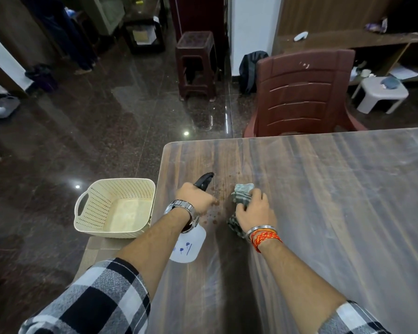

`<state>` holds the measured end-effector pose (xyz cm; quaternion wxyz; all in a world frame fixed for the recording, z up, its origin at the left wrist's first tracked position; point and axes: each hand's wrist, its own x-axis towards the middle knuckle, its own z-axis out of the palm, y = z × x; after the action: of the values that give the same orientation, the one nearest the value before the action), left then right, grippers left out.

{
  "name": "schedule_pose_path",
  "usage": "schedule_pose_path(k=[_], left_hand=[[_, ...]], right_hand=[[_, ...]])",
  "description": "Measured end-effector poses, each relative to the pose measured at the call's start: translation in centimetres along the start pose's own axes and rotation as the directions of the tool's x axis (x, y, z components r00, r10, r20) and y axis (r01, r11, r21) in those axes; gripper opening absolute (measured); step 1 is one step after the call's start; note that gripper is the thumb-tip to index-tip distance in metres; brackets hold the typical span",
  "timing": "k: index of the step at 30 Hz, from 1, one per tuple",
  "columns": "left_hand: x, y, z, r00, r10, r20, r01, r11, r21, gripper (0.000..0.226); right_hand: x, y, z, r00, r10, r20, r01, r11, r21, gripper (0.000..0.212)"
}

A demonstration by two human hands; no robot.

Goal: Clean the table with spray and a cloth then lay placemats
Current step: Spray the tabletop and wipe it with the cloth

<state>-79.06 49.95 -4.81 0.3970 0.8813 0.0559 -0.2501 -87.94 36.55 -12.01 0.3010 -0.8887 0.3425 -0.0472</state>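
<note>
My left hand (196, 201) grips the spray bottle (188, 244), my right hand (253, 210) clutches the cloth (243, 192), so I should wet the brown spots (212, 214) first, then wipe firmly.

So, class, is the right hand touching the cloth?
Touching. The head view shows the right hand curled round the cloth, gripping it, with bunched cloth sticking out above and below the hand.

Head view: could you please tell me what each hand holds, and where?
The left hand grips the spray bottle by its trigger head; the right hand clutches the cloth by its middle.
</note>
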Motion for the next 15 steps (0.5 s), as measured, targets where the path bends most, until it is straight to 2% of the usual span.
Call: schedule_pose_path(k=[2,4,7,9,12,15], left_hand=[[0.3,-0.1,-0.1,0.999,0.003,-0.054,-0.003,1.000,-0.010,0.016],[0.4,-0.1,-0.2,1.000,-0.007,-0.025,0.006,1.000,-0.015,0.016],[0.1,-0.2,-0.5,0.999,0.000,0.046,0.001,0.999,-0.032,0.034],[-0.2,-0.4,-0.6,0.998,0.000,0.056,0.002,1.000,-0.028,0.035],[-0.3,-0.5,-0.5,1.000,0.004,-0.015,-0.004,1.000,-0.004,0.017],[0.0,-0.6,-1.0,0.997,0.006,-0.071,-0.009,0.999,-0.031,0.017]], right_hand=[[0.2,0.2,0.2,0.998,-0.040,-0.045,0.039,0.999,-0.024,0.037],[0.5,0.1,0.3,0.995,-0.077,-0.069,0.073,0.995,-0.061,0.041],[0.9,-0.4,0.3,0.986,-0.126,-0.106,0.116,0.988,-0.098,0.044],[1.0,-0.9,0.3,0.985,-0.130,-0.114,0.117,0.987,-0.114,0.042],[1.1,-1.1,0.7,0.986,-0.145,-0.077,0.134,0.982,-0.136,0.043],[1.1,-0.5,1.2,0.986,-0.165,0.030,0.167,0.967,-0.190,0.047]])
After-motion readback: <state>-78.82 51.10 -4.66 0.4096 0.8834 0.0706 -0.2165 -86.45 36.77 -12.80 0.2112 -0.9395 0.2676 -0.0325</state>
